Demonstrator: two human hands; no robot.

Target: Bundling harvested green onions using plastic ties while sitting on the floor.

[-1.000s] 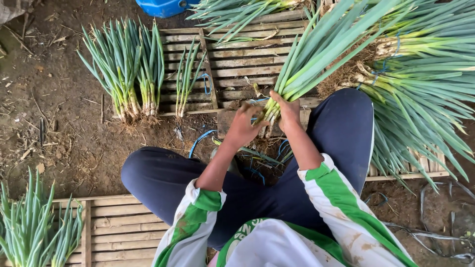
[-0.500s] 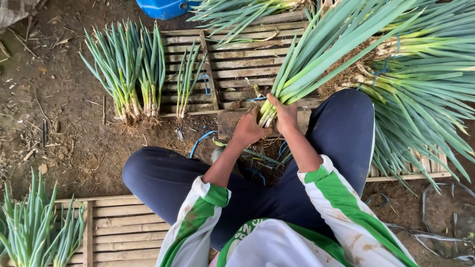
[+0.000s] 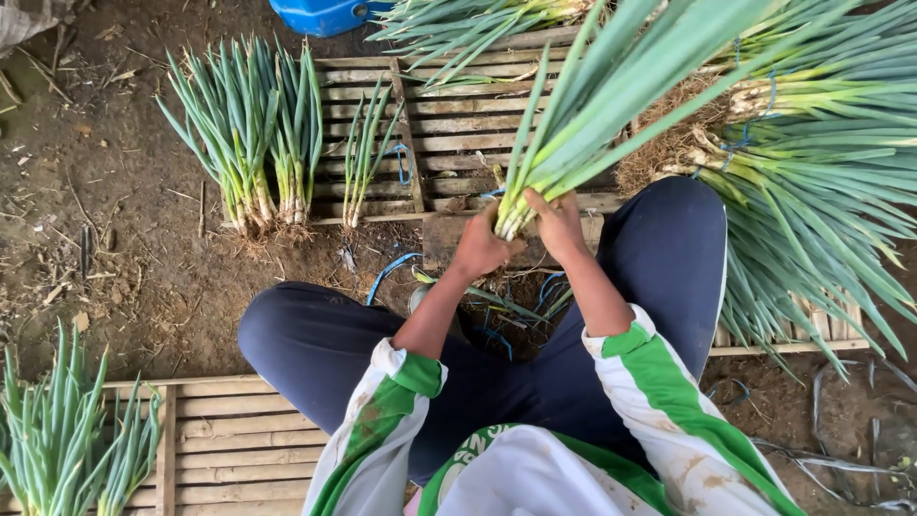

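Observation:
I sit with knees apart above the dirt. Both hands grip the pale root end of a thick bunch of green onions (image 3: 611, 115), whose long leaves slant up toward the top right. My left hand (image 3: 482, 247) holds the base from the left. My right hand (image 3: 559, 225) clasps it from the right, fingers wrapped around the stalks. The bunch's root tips are hidden between my hands. My sleeves are white with green bands.
Tied onion bunches (image 3: 253, 143) lie on a wooden slat pallet (image 3: 458, 124) ahead. A large heap of onions (image 3: 821, 182) lies to the right. More onions (image 3: 57, 440) rest on a pallet (image 3: 220, 430) at lower left. Blue strings (image 3: 387, 272) lie on the dirt; a blue container (image 3: 325, 14) stands at the top.
The hands have shifted slightly on the bunch's base, and the bunch has lifted a little toward the pallet. Everything else stays in place.

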